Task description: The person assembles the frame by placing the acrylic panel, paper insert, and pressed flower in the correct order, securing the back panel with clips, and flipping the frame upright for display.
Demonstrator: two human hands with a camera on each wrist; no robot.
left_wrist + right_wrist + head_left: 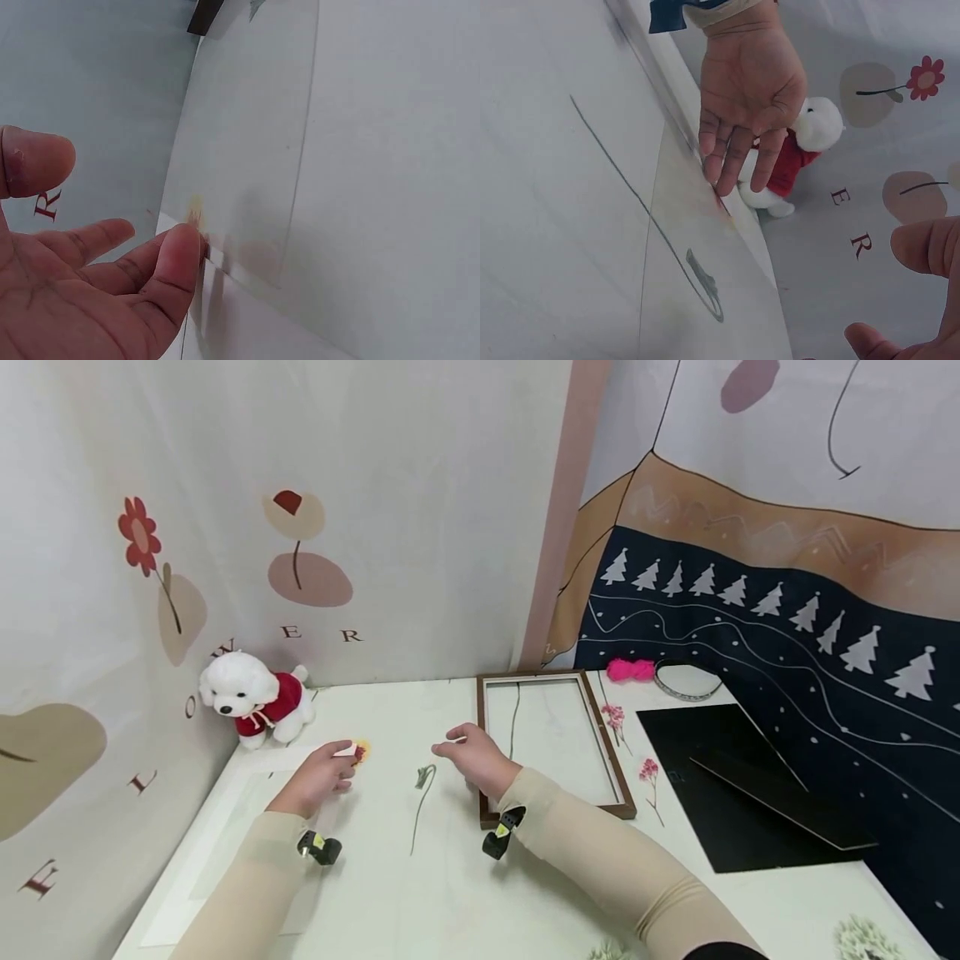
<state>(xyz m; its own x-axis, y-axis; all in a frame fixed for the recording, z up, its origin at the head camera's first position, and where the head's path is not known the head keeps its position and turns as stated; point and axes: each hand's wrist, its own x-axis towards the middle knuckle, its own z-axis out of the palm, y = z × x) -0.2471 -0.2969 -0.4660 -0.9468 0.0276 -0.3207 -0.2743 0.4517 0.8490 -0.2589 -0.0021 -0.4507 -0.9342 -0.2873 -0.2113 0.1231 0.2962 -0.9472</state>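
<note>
Near edge, right: a pale, frilly flower cluster (866,939) on the white table (465,902).

Next, mid-table between the hands: a drooping flower (422,789), grey-green. Long axis roughly near to far, foot toward the person, upper end leaning slightly right. Stem thin, gently bowed, hooked over at the far end so the crumpled bloom hangs back toward the person. It lies flat.

To the left, overlapping thin sheets (232,843), smooth, straight-edged.

Right hand (480,760): above the table just beyond the bloom, thumb and fingers well parted, nothing held. Left hand (322,772): fingers loosely extended, thumb apart, fingertips at a flat yellow-and-red flower (363,752); contact cannot be told.

Right of the right hand, a rectangular brown frame (482,702), narrow bars with a pale inner lip, long sides running away from the person. Beside it, two pink sprigs (649,772), wiry stems, blossoms at the far ends. Farther right, a flat matte black board (697,818) with a black panel (780,797) slanting over it.

Far side: fluffy white plush dog (270,697) in a red hoodie, left; bright pink bow (630,670) and glittery hoop (686,693), right. Behind, printed cloth (420,527).
</note>
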